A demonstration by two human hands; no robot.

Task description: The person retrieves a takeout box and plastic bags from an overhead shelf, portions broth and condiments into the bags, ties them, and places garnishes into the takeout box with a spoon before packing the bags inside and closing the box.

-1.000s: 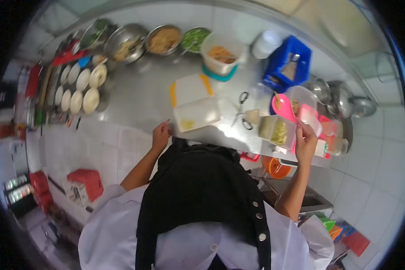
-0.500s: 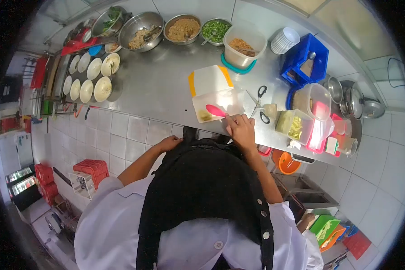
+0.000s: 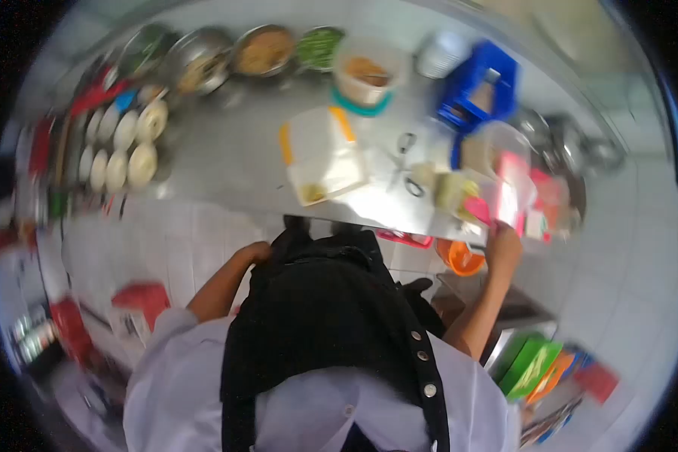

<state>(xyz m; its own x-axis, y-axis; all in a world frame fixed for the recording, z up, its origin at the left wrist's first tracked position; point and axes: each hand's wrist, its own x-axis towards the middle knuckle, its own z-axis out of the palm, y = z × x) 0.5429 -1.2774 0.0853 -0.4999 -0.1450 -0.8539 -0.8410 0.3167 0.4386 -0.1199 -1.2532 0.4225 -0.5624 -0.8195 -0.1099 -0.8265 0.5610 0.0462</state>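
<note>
My right hand [image 3: 506,245] is at the front right of the steel counter, fingers closed round the handle of a pink spoon [image 3: 476,207]. The spoon's bowl is beside a clear tub with yellow-green pieces [image 3: 452,192] and in front of a pink container [image 3: 509,192]; blur hides whether it touches either. An open paper food box [image 3: 331,169] with yellow flaps stands mid-counter, a small yellowish-green heap in its near corner. My left hand [image 3: 258,252] hangs by the black apron, fingers curled, with nothing visible in it.
Scissors [image 3: 404,162] lie right of the box. Along the back stand metal bowls of food, chopped greens [image 3: 320,49] among them, a plastic tub [image 3: 365,79] and a blue crate [image 3: 478,83]. Several pale bowls [image 3: 143,162] are at left. An orange bucket [image 3: 463,260] sits below the counter edge.
My right hand has moved right with the pink spoon, from over the paper box to the tubs. My left hand stays near the apron. The whole view has shifted and blurred.
</note>
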